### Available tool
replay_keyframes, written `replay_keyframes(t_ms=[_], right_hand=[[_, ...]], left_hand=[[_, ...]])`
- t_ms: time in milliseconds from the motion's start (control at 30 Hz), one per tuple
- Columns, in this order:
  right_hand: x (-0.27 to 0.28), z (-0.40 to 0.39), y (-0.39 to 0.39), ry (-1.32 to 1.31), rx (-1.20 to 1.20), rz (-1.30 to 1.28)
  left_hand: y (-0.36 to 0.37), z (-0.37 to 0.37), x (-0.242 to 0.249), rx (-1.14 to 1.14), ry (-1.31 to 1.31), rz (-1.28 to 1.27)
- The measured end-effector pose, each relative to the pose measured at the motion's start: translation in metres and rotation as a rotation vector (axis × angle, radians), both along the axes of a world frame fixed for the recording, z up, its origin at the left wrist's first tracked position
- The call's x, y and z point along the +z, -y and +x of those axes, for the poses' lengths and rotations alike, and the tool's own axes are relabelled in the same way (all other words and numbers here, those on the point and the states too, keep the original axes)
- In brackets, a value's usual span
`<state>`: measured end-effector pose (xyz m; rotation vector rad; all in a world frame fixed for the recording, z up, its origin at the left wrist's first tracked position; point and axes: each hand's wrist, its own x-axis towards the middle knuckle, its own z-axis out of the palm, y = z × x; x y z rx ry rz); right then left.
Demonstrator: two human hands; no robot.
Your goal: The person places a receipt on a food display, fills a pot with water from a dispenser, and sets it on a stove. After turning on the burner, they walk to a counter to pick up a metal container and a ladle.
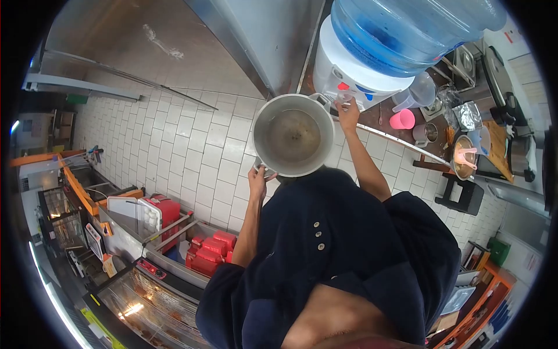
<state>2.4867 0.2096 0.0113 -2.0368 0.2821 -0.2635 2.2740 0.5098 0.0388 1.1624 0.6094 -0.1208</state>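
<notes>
left hand (260, 176) curled round the lower rim of a steel pot (293, 142), holding it just under the taps of the water dispenser (349, 70) at upper centre of the frame, likely so water falls inside. right hand (347, 110) up at the tap, fingers bent on the lever.

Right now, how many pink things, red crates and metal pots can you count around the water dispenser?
Pink cups: 2, one upright, one in a bowl
Red crates: 2, one, another
Metal pots: 1
Total: 5
</notes>
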Motion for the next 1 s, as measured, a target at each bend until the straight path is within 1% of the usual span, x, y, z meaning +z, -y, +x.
replay_keyframes(t_ms=[33,100,133,200,233,300,333,400,433,533,600,667,800,900,1000], right_hand=[[-0.002,0.003,-0.003,0.001,-0.009,0.002],[-0.001,0.005,-0.007,0.074,0.053,-0.107],[0.001,0.003,-0.009,0.075,0.043,-0.109],[0.007,-0.002,-0.013,0.074,-0.072,-0.057],[0.010,-0.007,-0.014,0.077,-0.080,-0.058],[0.022,-0.018,-0.013,0.153,-0.201,0.014],[0.029,-0.015,-0.014,0.154,-0.199,0.010],[0.049,-0.016,-0.018,0.089,-0.145,0.180],[0.071,-0.015,-0.024,0.022,-0.156,0.226],[0.092,-0.001,-0.031,-0.006,-0.210,0.242],[0.083,0.002,-0.032,0.031,-0.213,0.279],[0.079,-0.001,-0.027,0.005,-0.158,0.205],[0.067,-0.004,-0.012,-0.021,-0.204,0.141],[0.064,-0.002,-0.003,0.005,-0.203,0.010],[0.062,-0.001,0.000,-0.011,-0.197,0.036]], left_hand=[[-0.003,0.004,0.003,-0.009,0.001,0.002],[-0.007,0.008,0.006,-0.032,-0.014,0.021],[-0.010,0.009,0.004,-0.042,-0.013,0.019],[-0.016,0.014,0.002,-0.064,-0.021,0.017],[-0.020,0.017,0.002,-0.071,-0.018,0.017],[-0.021,0.020,0.002,-0.045,-0.004,0.009],[-0.020,0.022,0.002,-0.043,-0.004,0.004],[-0.021,0.021,0.004,-0.050,-0.012,0.011],[-0.021,0.019,0.003,-0.061,-0.024,0.011],[-0.020,0.020,-0.002,-0.032,-0.029,-0.010],[-0.023,0.019,-0.004,-0.024,-0.047,-0.014],[-0.027,0.019,-0.008,-0.041,-0.041,-0.012],[-0.024,0.020,0.003,-0.032,-0.022,-0.009],[-0.026,0.022,0.000,-0.055,-0.002,-0.028],[-0.026,0.024,-0.001,-0.059,-0.011,-0.016]])
